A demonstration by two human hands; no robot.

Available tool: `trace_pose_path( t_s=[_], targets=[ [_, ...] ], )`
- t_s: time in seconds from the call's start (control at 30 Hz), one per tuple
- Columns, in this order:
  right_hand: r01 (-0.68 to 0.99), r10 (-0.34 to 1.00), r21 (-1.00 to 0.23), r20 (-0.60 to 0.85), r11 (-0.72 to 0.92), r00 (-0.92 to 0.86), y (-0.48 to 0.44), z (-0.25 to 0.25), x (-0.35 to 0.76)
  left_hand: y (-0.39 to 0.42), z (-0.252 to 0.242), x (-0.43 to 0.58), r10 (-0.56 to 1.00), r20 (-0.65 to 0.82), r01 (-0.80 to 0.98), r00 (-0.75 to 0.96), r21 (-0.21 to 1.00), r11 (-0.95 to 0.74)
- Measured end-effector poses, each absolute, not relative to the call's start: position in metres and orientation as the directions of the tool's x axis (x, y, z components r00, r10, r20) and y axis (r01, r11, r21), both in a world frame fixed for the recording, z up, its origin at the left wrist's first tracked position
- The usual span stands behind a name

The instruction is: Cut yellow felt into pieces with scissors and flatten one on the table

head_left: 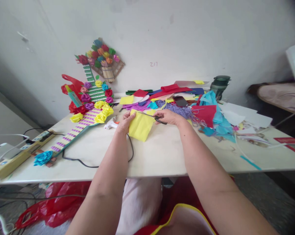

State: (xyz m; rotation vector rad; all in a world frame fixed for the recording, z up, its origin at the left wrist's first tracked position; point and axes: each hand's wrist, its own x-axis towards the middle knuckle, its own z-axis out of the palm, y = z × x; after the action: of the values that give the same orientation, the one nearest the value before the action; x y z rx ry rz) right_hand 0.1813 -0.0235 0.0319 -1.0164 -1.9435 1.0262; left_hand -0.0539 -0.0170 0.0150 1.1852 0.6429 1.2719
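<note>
My left hand (126, 122) pinches the left edge of a yellow sheet of crepe paper (141, 128), which hangs tilted just above the table. In my right hand (166, 116) is a pair of scissors (160, 120), gripped by its dark handles. The thin blades lie along the sheet's upper part, pointing toward my left hand. Whether the blades are apart is too small to tell. Behind the sheet and partly hidden by my left hand lies a white glue gun (111, 125), with a black cord beside it.
Left stands a guitar-shaped craft (88, 119) with paper flowers. A power strip (20, 155) lies at the left edge. Coloured paper (172, 91), purple shreds (178, 111), a phone (180, 101) and a dark green bottle (219, 86) fill the back. White paper scraps (247, 114) lie right.
</note>
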Motion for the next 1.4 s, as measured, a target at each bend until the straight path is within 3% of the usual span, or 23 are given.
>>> trace_pose_path(
  t_s=[1.4],
  targets=[
    [0.366,0.835,-0.805,0.265,0.467,-0.483,-0.026,0.035,0.179,-0.012,0.009,-0.055,0.935,0.232,-0.378,0.269,0.918,-0.119]
  ],
)
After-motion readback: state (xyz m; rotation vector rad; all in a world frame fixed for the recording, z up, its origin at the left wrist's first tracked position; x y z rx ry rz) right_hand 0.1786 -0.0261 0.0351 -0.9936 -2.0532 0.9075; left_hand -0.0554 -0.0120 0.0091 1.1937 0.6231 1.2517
